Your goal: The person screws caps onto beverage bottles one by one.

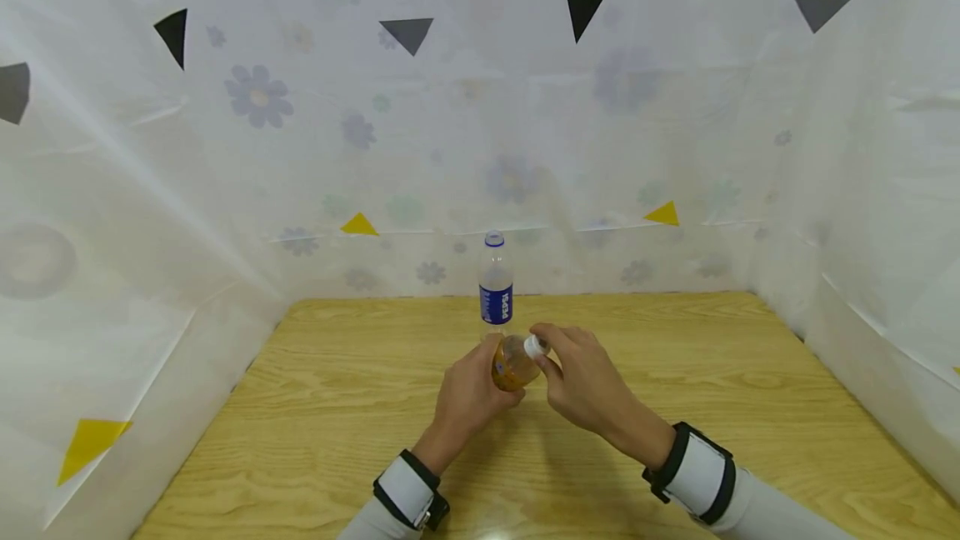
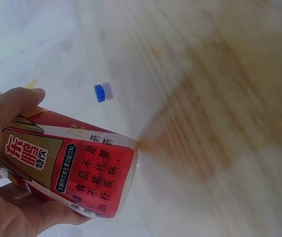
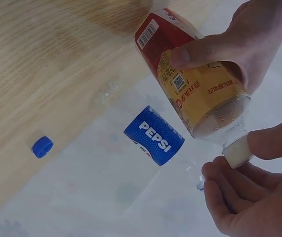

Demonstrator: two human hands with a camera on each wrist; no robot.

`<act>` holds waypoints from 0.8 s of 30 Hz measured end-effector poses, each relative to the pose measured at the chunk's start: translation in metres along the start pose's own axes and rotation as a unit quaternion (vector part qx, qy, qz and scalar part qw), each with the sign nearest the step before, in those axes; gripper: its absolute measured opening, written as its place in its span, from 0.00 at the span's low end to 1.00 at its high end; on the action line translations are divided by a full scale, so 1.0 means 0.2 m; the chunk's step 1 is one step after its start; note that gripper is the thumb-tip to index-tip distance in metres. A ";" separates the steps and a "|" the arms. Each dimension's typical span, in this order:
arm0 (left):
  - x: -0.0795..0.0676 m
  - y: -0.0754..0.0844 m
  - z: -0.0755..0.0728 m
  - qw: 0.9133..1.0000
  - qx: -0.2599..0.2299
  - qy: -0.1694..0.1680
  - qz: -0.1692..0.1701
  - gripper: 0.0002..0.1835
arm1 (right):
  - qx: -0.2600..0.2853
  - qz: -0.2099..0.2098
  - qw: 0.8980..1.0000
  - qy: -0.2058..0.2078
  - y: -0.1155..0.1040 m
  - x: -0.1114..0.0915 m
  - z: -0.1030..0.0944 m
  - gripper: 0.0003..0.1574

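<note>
1. Pale sleeves (image 1: 776,513) with wrist straps (image 1: 697,473) reach over the wooden table (image 1: 337,407).
2. The left hand (image 1: 471,388) grips a tilted red-and-gold bottle (image 3: 200,89) between both hands.
3. The right hand (image 1: 588,377) pinches the white cap (image 3: 238,152) on its neck.
4. Beyond the hands, an uncapped Pepsi bottle (image 1: 496,303) stands upright; a blue cap (image 3: 42,147) lies near it.

Soft, diffuse light fills the head view, a pale sheen streaking the white, flower-patterned plastic sheeting (image 1: 457,140) at left. A small glare spot whitens the yellow wood-grain table (image 1: 337,407) at bottom centre, near soft-edged shadows. The left wrist view is hazy and blurred at right, though lettering on the red-and-gold plastic bottle (image 2: 96,173) is sharp. The right wrist view looks dimmer towards upper left.
</note>
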State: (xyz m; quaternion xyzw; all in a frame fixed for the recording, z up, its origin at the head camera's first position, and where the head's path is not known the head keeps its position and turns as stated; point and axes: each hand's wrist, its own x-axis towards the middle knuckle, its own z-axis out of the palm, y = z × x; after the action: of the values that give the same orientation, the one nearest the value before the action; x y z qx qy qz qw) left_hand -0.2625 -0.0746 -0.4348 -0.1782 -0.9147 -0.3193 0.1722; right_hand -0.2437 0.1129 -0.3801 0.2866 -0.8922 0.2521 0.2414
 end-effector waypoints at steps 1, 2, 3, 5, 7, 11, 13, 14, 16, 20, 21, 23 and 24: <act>0.00 0.00 0.00 1.000 0.002 0.000 0.002 0.37 | 0.000 0.002 1.000 -0.002 0.00 0.00 0.00 0.18; 0.00 0.00 0.00 1.000 0.004 0.000 0.004 0.37 | 0.001 0.005 1.000 -0.004 0.00 0.00 -0.01 0.18; 0.00 0.00 0.00 1.000 0.004 0.000 0.005 0.37 | 0.001 0.008 1.000 -0.007 0.00 -0.01 -0.01 0.18; 0.00 0.00 0.00 1.000 0.007 0.000 0.008 0.35 | 0.005 0.012 1.000 -0.011 0.00 -0.01 -0.01 0.18; 0.00 0.01 0.00 1.000 0.009 -0.001 0.011 0.35 | 0.007 0.014 1.000 -0.013 0.00 -0.02 -0.02 0.19; 0.00 0.01 0.00 1.000 0.010 -0.004 0.015 0.35 | 0.011 0.015 1.000 -0.011 0.00 -0.02 -0.02 0.19; 0.00 0.01 0.00 1.000 0.009 -0.008 0.016 0.35 | 0.010 0.014 1.000 -0.009 0.00 -0.02 -0.02 0.19; 0.01 0.00 0.00 1.000 0.008 -0.011 0.016 0.35 | 0.012 0.014 1.000 -0.009 0.01 -0.02 -0.02 0.20; 0.01 0.00 0.00 1.000 0.007 -0.022 0.017 0.36 | 0.013 0.014 1.000 -0.010 0.01 -0.01 -0.02 0.20; 0.04 -0.03 -0.02 0.999 -0.003 -0.046 0.011 0.37 | 0.013 0.028 0.999 -0.018 0.00 -0.01 -0.02 0.23; 0.05 -0.04 -0.03 0.999 -0.006 -0.049 0.006 0.39 | 0.012 0.034 0.999 -0.022 0.00 -0.01 -0.02 0.25; 0.06 -0.06 -0.05 0.999 -0.014 -0.048 -0.005 0.40 | 0.009 0.049 0.998 -0.033 0.00 -0.01 -0.02 0.28; 0.07 -0.07 -0.07 0.999 -0.019 -0.042 -0.010 0.41 | 0.007 0.057 0.998 -0.039 0.00 -0.01 -0.02 0.29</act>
State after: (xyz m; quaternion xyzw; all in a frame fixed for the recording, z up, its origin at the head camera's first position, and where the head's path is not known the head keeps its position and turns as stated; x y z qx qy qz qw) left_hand -0.2789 -0.0902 -0.4257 -0.1850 -0.9166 -0.3307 0.1272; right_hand -0.2404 0.1164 -0.3781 0.2471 -0.9139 0.2605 0.1895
